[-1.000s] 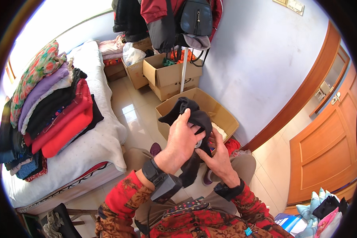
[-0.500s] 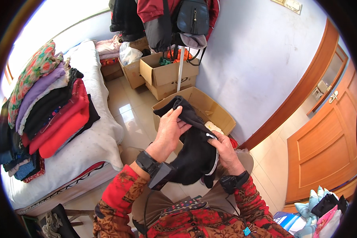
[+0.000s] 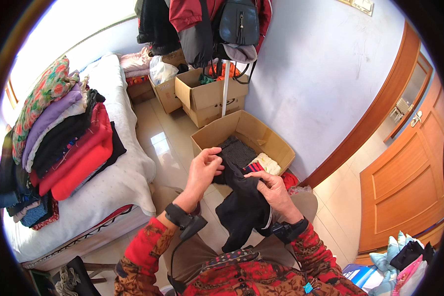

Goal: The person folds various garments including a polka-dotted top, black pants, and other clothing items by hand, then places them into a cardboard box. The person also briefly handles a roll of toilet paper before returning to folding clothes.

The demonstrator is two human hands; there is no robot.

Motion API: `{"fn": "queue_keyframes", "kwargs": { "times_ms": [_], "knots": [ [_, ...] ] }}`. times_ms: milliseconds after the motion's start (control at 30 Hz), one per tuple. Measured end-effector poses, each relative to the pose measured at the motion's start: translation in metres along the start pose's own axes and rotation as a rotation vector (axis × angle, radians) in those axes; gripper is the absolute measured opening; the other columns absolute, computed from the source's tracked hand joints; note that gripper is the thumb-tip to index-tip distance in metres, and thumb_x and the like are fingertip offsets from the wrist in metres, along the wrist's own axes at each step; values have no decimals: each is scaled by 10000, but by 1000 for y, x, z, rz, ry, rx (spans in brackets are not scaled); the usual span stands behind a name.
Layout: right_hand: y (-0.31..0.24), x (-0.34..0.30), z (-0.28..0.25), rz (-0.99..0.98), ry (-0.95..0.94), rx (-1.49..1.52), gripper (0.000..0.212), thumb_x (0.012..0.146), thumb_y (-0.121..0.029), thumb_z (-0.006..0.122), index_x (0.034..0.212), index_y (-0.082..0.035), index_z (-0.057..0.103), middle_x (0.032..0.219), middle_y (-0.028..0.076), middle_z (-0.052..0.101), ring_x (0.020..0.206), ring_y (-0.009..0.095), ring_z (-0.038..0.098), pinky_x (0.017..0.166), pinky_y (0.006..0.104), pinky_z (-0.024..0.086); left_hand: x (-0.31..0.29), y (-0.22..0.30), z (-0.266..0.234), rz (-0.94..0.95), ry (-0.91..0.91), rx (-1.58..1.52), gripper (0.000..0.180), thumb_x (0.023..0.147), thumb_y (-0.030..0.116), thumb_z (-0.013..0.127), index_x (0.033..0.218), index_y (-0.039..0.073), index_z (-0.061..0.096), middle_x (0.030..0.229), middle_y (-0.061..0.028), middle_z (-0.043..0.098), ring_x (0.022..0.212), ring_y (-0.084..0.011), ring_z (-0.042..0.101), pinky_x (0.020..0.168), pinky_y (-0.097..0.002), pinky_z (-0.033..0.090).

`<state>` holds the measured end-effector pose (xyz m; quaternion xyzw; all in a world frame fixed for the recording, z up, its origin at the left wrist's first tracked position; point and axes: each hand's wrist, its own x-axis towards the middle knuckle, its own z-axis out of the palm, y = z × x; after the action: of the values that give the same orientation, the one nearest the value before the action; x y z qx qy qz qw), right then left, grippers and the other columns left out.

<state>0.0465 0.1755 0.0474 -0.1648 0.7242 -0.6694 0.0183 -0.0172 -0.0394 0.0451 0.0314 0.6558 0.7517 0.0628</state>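
A piece of black clothing (image 3: 241,209) hangs between my hands over my lap, its lower part drooping between my knees. What kind of garment it is cannot be made out. My left hand (image 3: 203,172) has its fingers curled at the cloth's upper left edge. Bunched fabric is pinched between the thumb and fingers of my right hand (image 3: 277,196). Just beyond them stands an open cardboard box (image 3: 274,140). Inside lie a dark grey knit (image 3: 238,152), a red-and-navy striped piece (image 3: 254,167) and a cream bundle (image 3: 267,163).
On the left, a bed (image 3: 128,167) bears a tall pile of folded clothes (image 3: 69,148). More cardboard boxes (image 3: 214,93) stand behind, under a rack with jackets (image 3: 188,22) and a dark bag (image 3: 239,24). A wooden door (image 3: 399,187) and another clothes heap (image 3: 404,261) are at right.
The black clothing has come lower and nearer to me, uncovering the clothes inside the box. My left hand has changed its hold at the edge, and my right hand has moved slightly down.
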Motion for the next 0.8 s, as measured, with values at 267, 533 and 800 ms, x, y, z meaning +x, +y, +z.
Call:
{"fn": "queue_keyframes", "kwargs": {
  "times_ms": [267,533,800],
  "knots": [
    [14,1,-6,75,34,104,136,955,-61,571,1055,13,626,918,17,647,826,66,599,753,235,503,-31,8,23,427,-546,446,450,891,258,686,1239,21,527,1019,-113,646,954,-196,603,872,-336,476],
    [7,2,-22,46,81,-82,42,939,-36,585,973,-21,565,795,6,598,700,73,601,658,210,493,-18,9,24,84,-506,571,351,908,324,677,833,-18,646,629,16,550,611,-61,465,552,-270,407],
    [18,-10,-19,130,-29,-182,263,877,-241,721,925,-7,610,807,4,625,724,84,592,654,256,495,-11,12,24,72,-447,457,231,917,228,669,878,0,658,683,56,550,656,-28,464,578,-230,409]
  ]
}}
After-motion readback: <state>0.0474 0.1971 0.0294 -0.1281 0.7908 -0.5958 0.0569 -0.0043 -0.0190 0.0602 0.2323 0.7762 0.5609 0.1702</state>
